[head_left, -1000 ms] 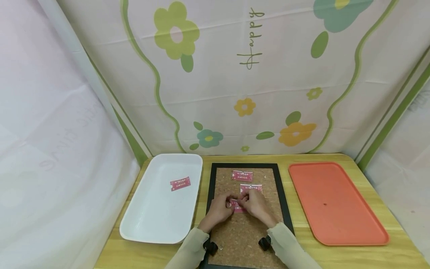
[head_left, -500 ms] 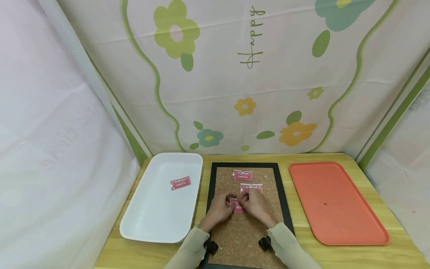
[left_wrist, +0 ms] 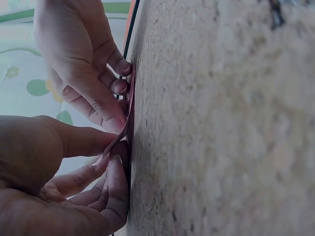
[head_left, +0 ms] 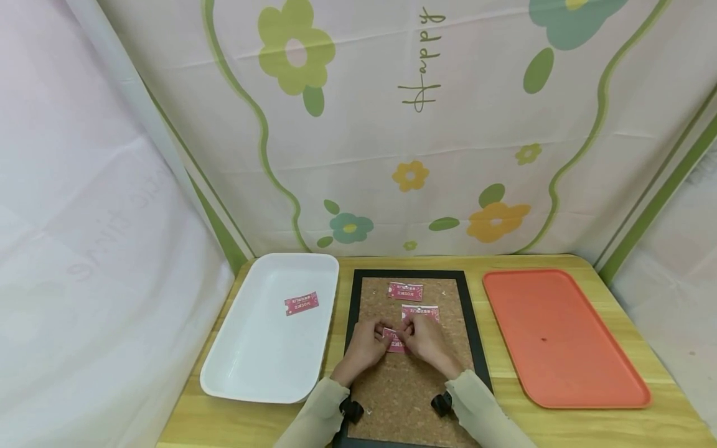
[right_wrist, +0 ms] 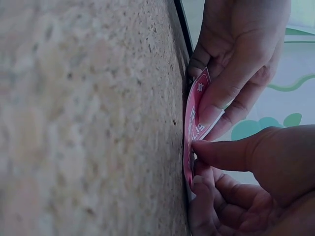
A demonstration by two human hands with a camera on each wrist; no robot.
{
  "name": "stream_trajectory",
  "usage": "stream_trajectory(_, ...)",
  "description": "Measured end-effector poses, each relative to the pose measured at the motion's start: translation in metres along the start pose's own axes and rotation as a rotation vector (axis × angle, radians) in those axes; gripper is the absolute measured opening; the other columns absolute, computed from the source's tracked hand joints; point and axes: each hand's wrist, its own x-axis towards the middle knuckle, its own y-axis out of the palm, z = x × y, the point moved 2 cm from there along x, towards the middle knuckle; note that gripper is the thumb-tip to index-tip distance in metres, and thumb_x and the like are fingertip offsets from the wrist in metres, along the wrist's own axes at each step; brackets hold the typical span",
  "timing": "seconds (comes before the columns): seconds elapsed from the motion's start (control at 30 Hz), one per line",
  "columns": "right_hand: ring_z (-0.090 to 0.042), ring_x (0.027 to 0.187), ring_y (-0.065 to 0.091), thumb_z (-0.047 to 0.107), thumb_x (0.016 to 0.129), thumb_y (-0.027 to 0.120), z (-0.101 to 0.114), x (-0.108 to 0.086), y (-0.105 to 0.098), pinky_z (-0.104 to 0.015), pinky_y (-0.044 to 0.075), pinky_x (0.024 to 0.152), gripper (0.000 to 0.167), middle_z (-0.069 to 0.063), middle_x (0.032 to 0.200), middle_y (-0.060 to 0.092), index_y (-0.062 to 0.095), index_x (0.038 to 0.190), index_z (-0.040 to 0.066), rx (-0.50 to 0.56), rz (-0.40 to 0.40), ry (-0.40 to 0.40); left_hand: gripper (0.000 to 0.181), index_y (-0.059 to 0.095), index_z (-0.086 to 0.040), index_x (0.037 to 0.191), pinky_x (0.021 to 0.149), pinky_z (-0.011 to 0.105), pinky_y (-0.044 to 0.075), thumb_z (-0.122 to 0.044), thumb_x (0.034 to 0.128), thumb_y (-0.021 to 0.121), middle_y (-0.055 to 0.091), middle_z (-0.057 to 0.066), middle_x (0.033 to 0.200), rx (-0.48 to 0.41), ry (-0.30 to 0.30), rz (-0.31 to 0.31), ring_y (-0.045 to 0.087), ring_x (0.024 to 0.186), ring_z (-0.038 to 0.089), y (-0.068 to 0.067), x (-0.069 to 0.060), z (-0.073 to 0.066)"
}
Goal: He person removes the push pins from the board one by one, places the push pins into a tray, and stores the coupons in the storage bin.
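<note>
A pink printed paper coupon (head_left: pixel 396 346) is held over the middle of a black-framed cork board (head_left: pixel 409 398). My left hand (head_left: pixel 366 346) pinches its left part, thumb on the printed face (right_wrist: pixel 190 118); the paper bends there. From the other side my right hand (head_left: pixel 428 340) grips its upper right part between thumb and curled fingers, the thumb tips almost meeting. Whether a pin is under the fingers is hidden. Higher on the board are another coupon (head_left: pixel 406 291), and a second coupon (head_left: pixel 413 312) partly covered by my right hand, each with a small pin at its top.
Left of the board stands a white tub (head_left: pixel 263 354) with one pink coupon (head_left: pixel 301 303) lying in it. A flat orange tray (head_left: pixel 566 348) lies to the right. Behind the wooden table (head_left: pixel 526 429) hangs a flowered cloth (head_left: pixel 358 143).
Both hands stay at the same spot with the coupon between them. The head view tilts very slightly; nothing else visibly moves.
</note>
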Motion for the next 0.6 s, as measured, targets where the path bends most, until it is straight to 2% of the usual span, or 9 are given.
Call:
stream_trajectory(0.27,-0.011,0.061,0.055,0.010,0.094,0.075,-0.0020,0.0002,0.0006,-0.024,0.041,0.053,0.011,0.001,0.072,0.065,0.070,0.084,0.011,-0.003,0.005,0.009,0.018,0.072,-0.002,0.112,0.060,0.020,0.054,-0.003,0.0947,0.072,0.072,0.008,0.089,0.000,0.012,-0.005,0.065,0.071,0.004,0.0003,-0.0009,0.0003)
stream_trajectory(0.6,-0.012,0.064,0.058,0.011,0.094,0.075,-0.0065,0.0004,-0.0022,-0.024,0.045,0.054,0.010,0.000,0.077,0.069,0.074,0.085,0.012,0.093,0.009,0.023,0.015,0.074,-0.004,0.110,0.063,0.021,0.055,-0.004,0.0948,0.072,0.073,0.009,0.090,-0.015,0.051,-0.030,0.067,0.073,0.007,0.0002,-0.0061,0.0011)
